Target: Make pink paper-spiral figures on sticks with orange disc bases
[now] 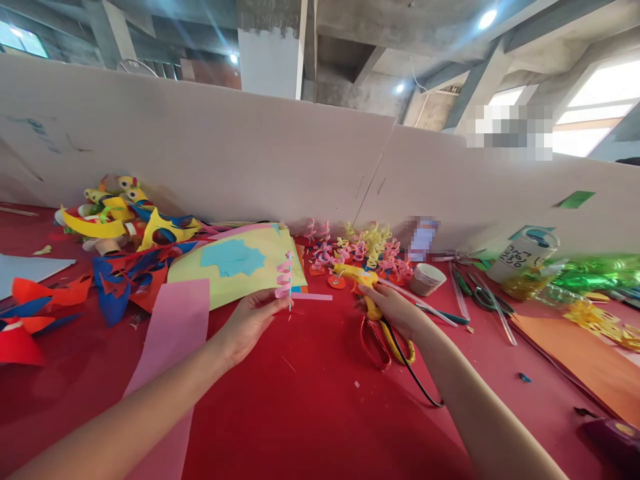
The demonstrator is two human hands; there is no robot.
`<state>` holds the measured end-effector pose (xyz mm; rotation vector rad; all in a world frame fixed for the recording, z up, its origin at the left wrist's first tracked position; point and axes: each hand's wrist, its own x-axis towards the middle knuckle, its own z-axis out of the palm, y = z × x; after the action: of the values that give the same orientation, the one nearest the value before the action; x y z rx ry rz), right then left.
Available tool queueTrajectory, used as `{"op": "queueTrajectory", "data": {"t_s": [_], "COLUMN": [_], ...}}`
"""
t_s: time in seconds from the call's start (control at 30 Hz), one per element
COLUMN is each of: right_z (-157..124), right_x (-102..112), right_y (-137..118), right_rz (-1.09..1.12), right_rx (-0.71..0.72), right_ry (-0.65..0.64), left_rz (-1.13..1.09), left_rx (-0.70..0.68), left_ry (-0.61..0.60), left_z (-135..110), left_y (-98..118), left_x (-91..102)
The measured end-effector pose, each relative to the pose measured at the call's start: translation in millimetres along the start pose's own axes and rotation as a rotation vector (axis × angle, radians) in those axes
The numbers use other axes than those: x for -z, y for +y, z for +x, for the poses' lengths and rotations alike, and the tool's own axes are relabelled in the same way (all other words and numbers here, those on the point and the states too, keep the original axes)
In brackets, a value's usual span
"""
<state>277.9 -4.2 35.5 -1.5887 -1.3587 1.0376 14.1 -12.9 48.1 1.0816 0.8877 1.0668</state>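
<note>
A person held a pink paper spiral (283,280) and a yellow glue gun (356,275) above a red bench (300,413).
The left hand's (254,323) grip pinched the spiral's lower end; the right hand's (387,308) grip wrapped the gun's handle, its nozzle turned toward the spiral but apart. Pink and yellow curls (376,243) stood behind, beside a paper cup (429,281).

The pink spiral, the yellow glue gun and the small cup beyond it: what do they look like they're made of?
Pink spiral: probably thin matte paper, since it coils like a narrow cut strip.
Yellow glue gun: likely hard, smooth plastic, judging by its evenly coloured, moulded-looking body.
Small cup: perhaps dull-finished paper, with a pale rim; plastic can't be ruled out.
</note>
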Motion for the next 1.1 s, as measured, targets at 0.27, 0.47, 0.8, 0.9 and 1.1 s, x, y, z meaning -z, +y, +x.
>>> {"op": "queueTrajectory", "data": {"t_s": [0.27,0.47,0.8,0.9,1.1], "right_z": [-22,-38,-58,-63,-65], "right_x": [-11,-26,-44,-47,-51], "right_y": [-32,-47,-56,-59,-60], "right_rz": [0.348,0.120,-0.523,-0.658,-0.691], "right_rx": [0.096,0.228,0.349,0.366,0.412], "right_ry": [-0.016,-0.144,0.113,0.177,0.143], "left_rz": [0.085,0.221,0.253,0.256,0.284], "left_rx": [-0.104,-0.138,-0.154,-0.135,-0.137], "left_ry": [0.118,0.216,0.231,0.227,0.180], "left_z": [13,14,9,8,6], "left_y": [-12,-6,-3,-2,-1], "left_x": [14.2,16.4,10.8,9.6,6.7]}}
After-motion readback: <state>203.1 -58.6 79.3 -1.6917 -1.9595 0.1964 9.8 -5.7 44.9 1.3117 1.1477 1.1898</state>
